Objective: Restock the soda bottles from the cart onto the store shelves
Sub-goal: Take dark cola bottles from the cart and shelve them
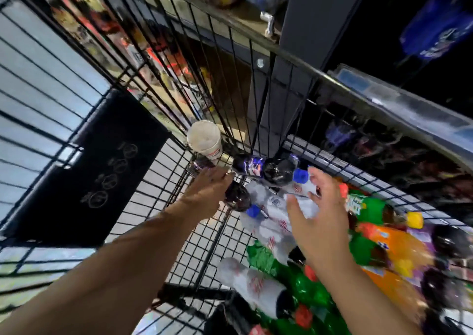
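Observation:
A black wire cart (179,232) holds several soda bottles lying in a heap: clear ones with blue caps (273,206), dark cola bottles (277,171), green ones (307,291) and an orange one (399,250). My left hand (207,194) reaches into the cart's far left corner, its fingers on a dark bottle (236,198); the frame is blurred and I cannot tell whether they curl round it. My right hand (320,219) hovers over the clear bottles with fingers spread and holds nothing.
A paper cup (204,139) stands in the cart's far corner. Behind the cart's wire wall are store shelves (245,15) with products, a dark upright post (289,61), and a shelf edge (399,104) at the right. A black panel (97,171) hangs on the cart's left side.

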A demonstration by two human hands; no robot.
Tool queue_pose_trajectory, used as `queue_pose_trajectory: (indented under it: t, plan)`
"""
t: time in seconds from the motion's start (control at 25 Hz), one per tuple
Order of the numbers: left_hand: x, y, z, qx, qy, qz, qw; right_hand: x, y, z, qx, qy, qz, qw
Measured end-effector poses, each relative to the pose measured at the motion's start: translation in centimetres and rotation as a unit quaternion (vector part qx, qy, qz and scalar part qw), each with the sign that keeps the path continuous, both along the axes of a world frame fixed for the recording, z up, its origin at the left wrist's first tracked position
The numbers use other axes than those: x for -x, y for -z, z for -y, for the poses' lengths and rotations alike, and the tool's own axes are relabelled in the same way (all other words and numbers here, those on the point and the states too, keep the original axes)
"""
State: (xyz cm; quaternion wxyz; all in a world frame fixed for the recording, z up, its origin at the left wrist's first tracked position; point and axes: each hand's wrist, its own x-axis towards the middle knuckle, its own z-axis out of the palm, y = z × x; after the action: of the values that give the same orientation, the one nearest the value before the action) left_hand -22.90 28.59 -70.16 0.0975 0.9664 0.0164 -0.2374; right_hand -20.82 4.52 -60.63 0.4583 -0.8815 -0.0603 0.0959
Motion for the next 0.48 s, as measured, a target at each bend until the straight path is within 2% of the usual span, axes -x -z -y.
queue_pose_trajectory:
  t: [0.12, 0.2, 0.32, 0.36, 0.48]
  plan:
    - [-1.3, 2.6, 0.3, -0.055, 0.141, 0.069, 0.986, -2.3, 3.0, -1.8, 0.097, 0.046, 0.029, 0.994]
    - [-1.6, 3.6, 0.7, -0.066, 0.161, 0.08, 0.982, -3.4, 4.1, -2.4, 0.135, 0.07, 0.033, 0.988]
    - [-1.2, 3.9, 0.3, -0.034, 0.161, 0.121, 0.979, -4.3, 4.9, -3.4, 0.17, 0.075, -0.045, 0.982]
    - [-0.9, 3.6, 0.0, -0.01, 0.15, 0.141, 0.979, -4.3, 4.9, -3.6, 0.152, 0.083, -0.08, 0.982]
    - [-0.2, 2.2, -0.3, 0.096, 0.063, 0.153, 0.982, -3.1, 4.2, -4.7, 0.005, 0.107, -0.142, 0.984]
